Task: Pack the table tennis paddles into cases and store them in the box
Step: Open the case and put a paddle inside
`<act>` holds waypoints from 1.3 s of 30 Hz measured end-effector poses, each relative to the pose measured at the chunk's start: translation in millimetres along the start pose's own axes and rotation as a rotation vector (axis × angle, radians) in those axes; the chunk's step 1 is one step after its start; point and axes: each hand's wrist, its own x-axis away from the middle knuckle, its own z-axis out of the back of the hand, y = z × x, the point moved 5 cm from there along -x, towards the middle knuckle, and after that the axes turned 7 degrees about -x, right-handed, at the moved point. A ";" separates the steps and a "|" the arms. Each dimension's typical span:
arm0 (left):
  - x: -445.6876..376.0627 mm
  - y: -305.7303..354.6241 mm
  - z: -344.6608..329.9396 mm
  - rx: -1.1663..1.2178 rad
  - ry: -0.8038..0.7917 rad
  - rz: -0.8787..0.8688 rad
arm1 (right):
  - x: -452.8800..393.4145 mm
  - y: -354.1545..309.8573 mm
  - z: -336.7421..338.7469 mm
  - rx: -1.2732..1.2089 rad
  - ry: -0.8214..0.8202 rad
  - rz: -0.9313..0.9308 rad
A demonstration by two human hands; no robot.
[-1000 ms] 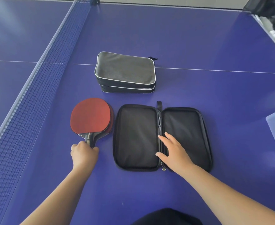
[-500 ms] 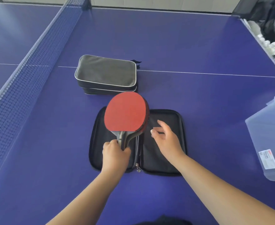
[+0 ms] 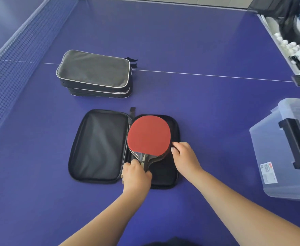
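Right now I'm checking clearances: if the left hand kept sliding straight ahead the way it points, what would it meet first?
Nothing new at once: the left hand already grips the paddle over the open case. Straight on, probably the case's far edge.

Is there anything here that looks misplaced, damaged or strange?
Nothing stands out. The red paddle lies in the open case, right half, handle gripped by the left hand. Two zipped cases are stacked neatly.
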 end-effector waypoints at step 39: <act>14.1 -24.4 -13.8 0.049 -0.018 -0.388 | 22.5 37.9 -6.3 0.121 -0.145 0.159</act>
